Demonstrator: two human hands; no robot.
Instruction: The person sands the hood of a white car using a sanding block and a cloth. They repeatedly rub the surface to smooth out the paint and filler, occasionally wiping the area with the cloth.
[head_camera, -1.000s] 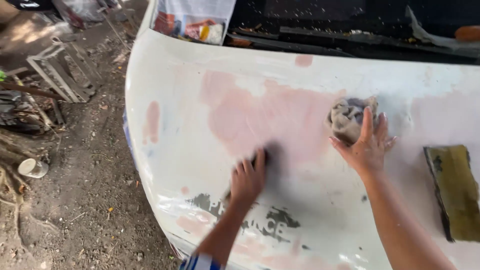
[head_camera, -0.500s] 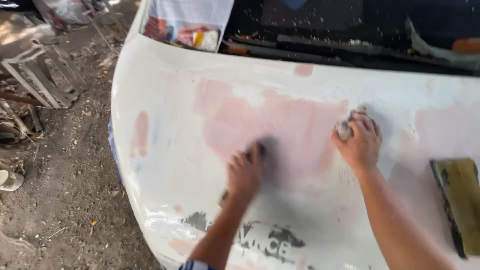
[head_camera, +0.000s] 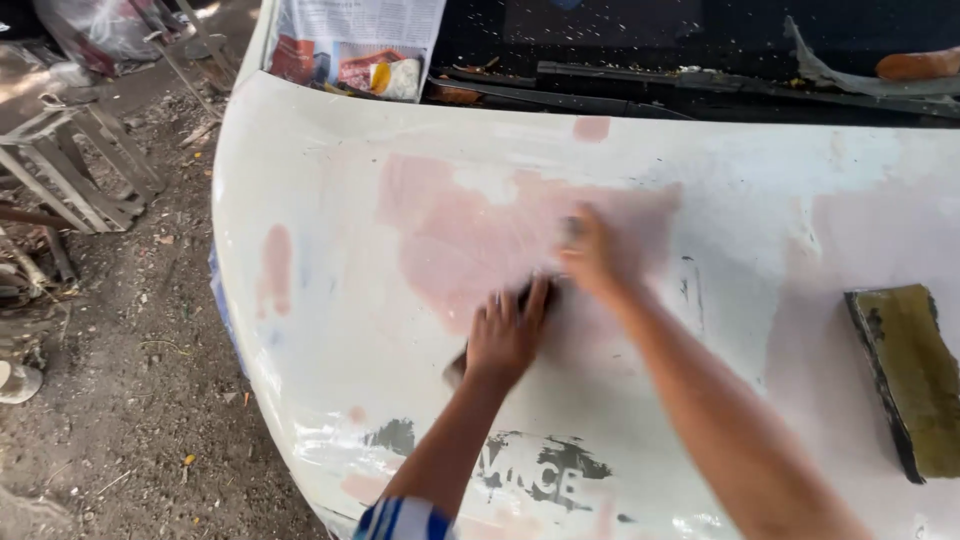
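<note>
Left hand (head_camera: 505, 335) noted in the head view, the sole view available: laid flat with fingers stretched and close together, pressing a dark sheet (head_camera: 458, 368) against the white bonnet (head_camera: 300, 180), not gripping round it. Right hand (head_camera: 590, 250) blurred with motion; hold cannot be told, though a small grey lump (head_camera: 572, 226) shows at the fingertips. Compared with a second ago, right hand shifted left from the far edge of the pink patch (head_camera: 450, 250) to near its middle, now just beside the left hand; grey cloth, then plain under the palm, now almost hidden. Left hand much where it was, at the patch's lower edge. Judged: rubbing under way across the patch, both hands converging on one area. Around: yellowish block (head_camera: 915, 385) lying on the bonnet, well apart to the right; newspaper (head_camera: 350, 40) on the dark windscreen (head_camera: 650, 30) above; wiper (head_camera: 620, 75) along its base; wooden frame (head_camera: 70, 170) on the dirt ground (head_camera: 130, 400) to the left. Nothing between the hands and the patch.
</note>
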